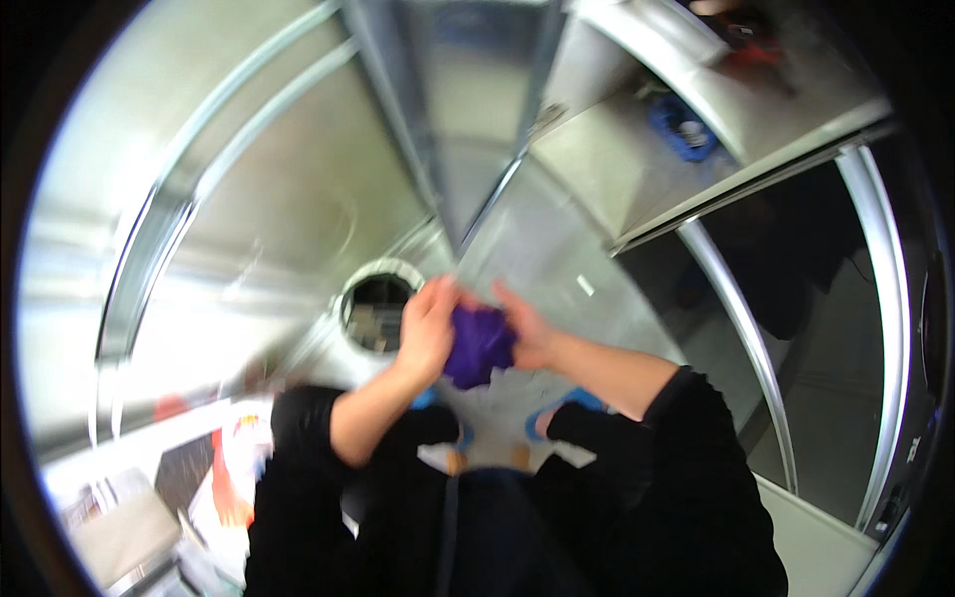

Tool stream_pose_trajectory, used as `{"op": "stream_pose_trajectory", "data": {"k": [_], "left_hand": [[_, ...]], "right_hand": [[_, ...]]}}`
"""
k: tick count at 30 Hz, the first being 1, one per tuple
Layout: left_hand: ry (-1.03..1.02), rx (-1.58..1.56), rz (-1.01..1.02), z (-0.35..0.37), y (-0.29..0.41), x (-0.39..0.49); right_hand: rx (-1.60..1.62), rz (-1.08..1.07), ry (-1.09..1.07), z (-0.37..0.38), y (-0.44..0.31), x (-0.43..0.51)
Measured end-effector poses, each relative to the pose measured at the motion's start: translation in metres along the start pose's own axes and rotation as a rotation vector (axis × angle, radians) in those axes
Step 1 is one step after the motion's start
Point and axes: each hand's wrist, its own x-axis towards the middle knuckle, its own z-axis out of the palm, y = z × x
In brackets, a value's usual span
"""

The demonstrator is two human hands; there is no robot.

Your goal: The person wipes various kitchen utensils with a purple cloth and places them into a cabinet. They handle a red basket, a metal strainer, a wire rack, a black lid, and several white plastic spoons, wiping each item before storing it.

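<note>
A crumpled purple cloth (480, 347) is bunched between my two hands, in front of my body. My left hand (430, 326) grips its left side, fingers pointing away from me. On the other side my right hand (528, 330) has the cloth against its palm, with the thumb or a finger raised. Blur hides the exact finger positions. Just left of my left hand, and lower down, is a round, pale-rimmed opening (382, 263) with a dark inside and some light pieces in it.
My feet, in blue slippers (533, 424), stand on the pale floor (515, 224). Tall shiny panels (298, 164) rise at the left and ahead. A dark glossy cabinet front (716, 298) stands right, below a shelf holding a blue item (680, 128). A cluttered surface (127, 522) lies at lower left.
</note>
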Motion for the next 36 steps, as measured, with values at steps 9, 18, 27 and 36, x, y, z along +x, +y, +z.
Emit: {"op": "stream_pose_trajectory", "data": {"k": [9, 18, 27, 36], "left_hand": [[-0.339, 0.791, 0.421, -0.014, -0.02, -0.048], [-0.182, 1.665, 0.012, -0.092, -0.02, 0.021], [-0.264, 1.93, -0.004, -0.101, -0.052, 0.022], [-0.339, 0.878, 0.431, -0.01, -0.032, -0.013]], "right_hand": [[-0.323, -0.103, 0.503, 0.005, 0.059, -0.101], [-0.159, -0.167, 0.431, -0.008, 0.059, -0.122], [-0.153, -0.487, 0.244, -0.039, -0.004, -0.143], [-0.21, -0.563, 0.571, -0.031, 0.009, -0.128]]}}
